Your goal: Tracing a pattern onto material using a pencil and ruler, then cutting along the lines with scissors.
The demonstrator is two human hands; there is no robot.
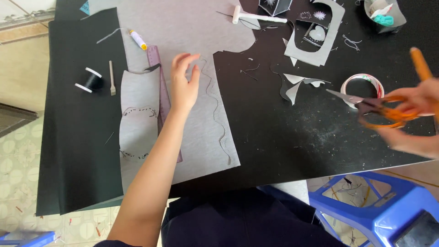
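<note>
Rightward, one pair of orange-handled scissors [382, 109] sits in the grip of the right hand [418, 103] above the black table [283, 128], while the left hand [184, 84], fingers spread and holding nothing, rests on one grey fabric sheet [196, 27]. Nearby lie one purple ruler [161, 91], one black thread spool [91, 80] and one tape roll [362, 82]; one blue plastic stool [384, 210] stands on the tiled floor [18, 160].

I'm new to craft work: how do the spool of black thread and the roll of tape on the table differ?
The spool of black thread is small, dark and lies far left; the roll of tape is wider, pale, hollow, lying flat beside the orange scissors. Neither is being touched. Both are round and rest on the black table.
</note>
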